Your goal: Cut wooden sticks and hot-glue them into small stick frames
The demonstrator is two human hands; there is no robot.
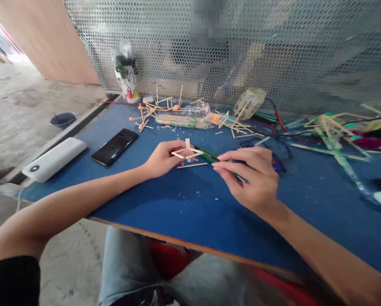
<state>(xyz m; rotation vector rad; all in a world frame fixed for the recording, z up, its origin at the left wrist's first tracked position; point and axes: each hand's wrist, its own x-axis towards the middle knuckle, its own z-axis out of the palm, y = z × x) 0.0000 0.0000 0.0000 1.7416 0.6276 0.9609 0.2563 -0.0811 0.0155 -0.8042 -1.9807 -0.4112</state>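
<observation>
My left hand (161,160) is closed on a small frame of thin wooden sticks (187,154), held just above the blue tabletop. My right hand (254,176) pinches a slim green tool with a dark tip (209,157), pen-like in shape; its exact kind is unclear. The tool points left toward the frame, and I cannot tell whether the two touch. Below the frame, one loose stick (192,165) lies on the table. Fingers of my left hand are partly hidden behind the sticks.
A black phone (114,146) and a white power bank (55,159) lie to the left. Farther back are a plastic packet of sticks (184,120), several stick structures (148,111) and a wrapped bottle (126,76) against a perforated metal panel (165,46). Wires and a stick pile (333,131) occupy the right.
</observation>
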